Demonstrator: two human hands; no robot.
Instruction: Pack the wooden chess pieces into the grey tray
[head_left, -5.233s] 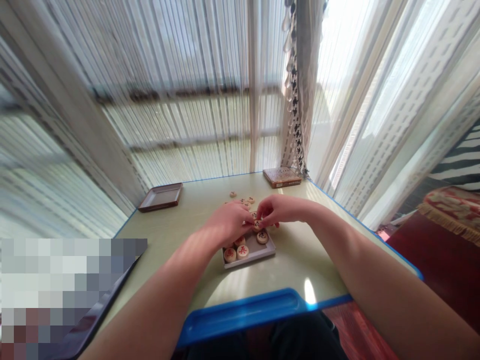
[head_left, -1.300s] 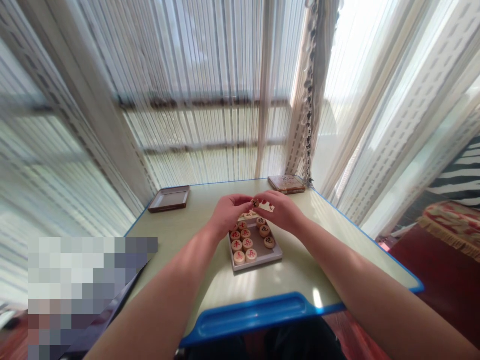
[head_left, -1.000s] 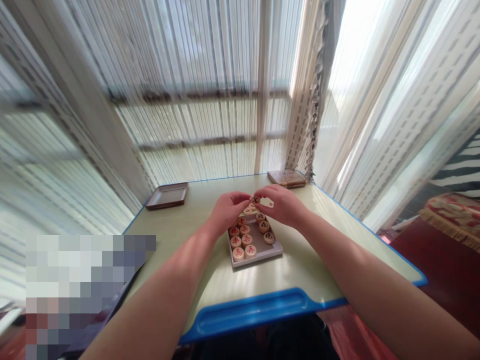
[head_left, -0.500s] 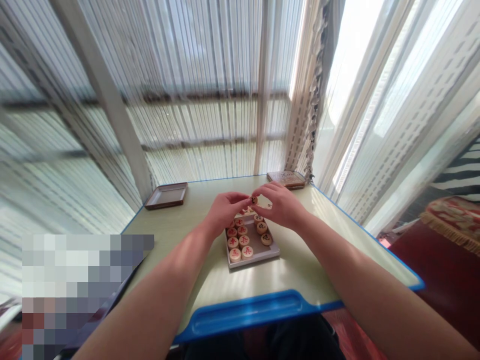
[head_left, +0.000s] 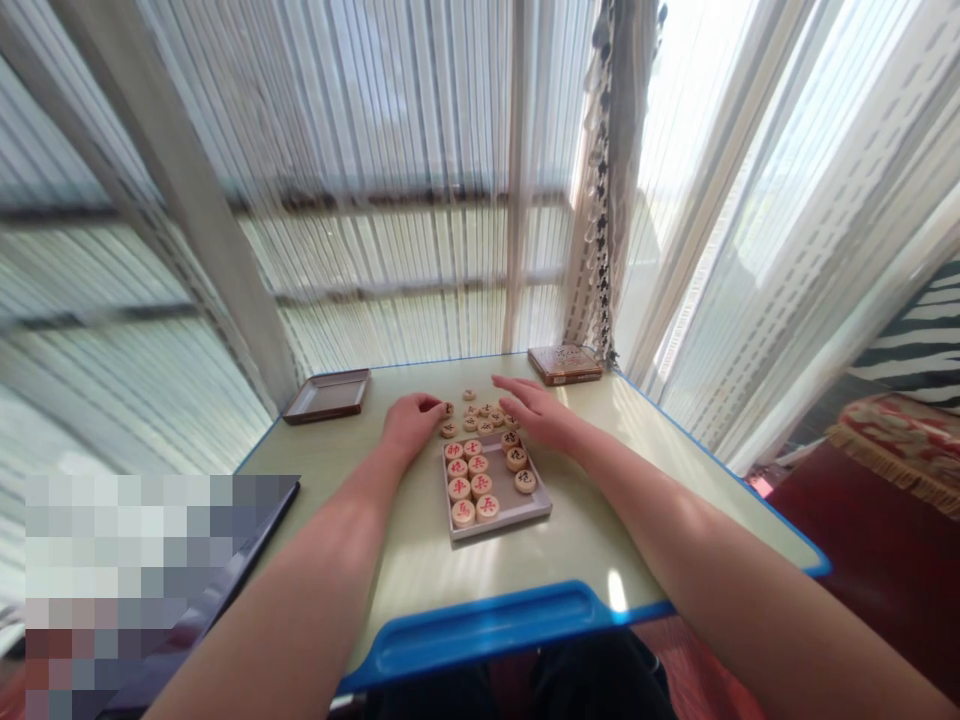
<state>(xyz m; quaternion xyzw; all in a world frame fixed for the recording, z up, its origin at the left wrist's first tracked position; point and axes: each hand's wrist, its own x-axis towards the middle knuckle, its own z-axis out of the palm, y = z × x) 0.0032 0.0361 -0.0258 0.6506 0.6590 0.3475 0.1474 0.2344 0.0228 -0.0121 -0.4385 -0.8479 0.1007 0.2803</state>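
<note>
My left hand (head_left: pixel 412 425) lies at the far left of the loose pieces, thumb and fingers closed at the edge of a round wooden Chinese chess piece (head_left: pixel 448 409). My right hand (head_left: pixel 536 408) is open, its fingers stretched out over the right side of the loose black-marked pieces (head_left: pixel 471 423); part of that group is hidden beneath it. Nearer me sits a shallow grey box tray (head_left: pixel 501 525). Red-marked pieces (head_left: pixel 481 486) fill two columns on its left, and black-marked pieces (head_left: pixel 516 458) stand along its right side.
An open box lid (head_left: pixel 328 396) rests at the table's far left corner. A closed printed box (head_left: pixel 565 364) lies at the far right. The pale table (head_left: pixel 600 540) has a blue rim with a moulded trough (head_left: pixel 487 630) in front. Sheer curtains (head_left: pixel 405 250) hang behind it.
My hands have moved apart, the left one leftward. The piece held up between them is no longer there, and the right fingers have opened. Several loose pieces behind the tray have come into view.
</note>
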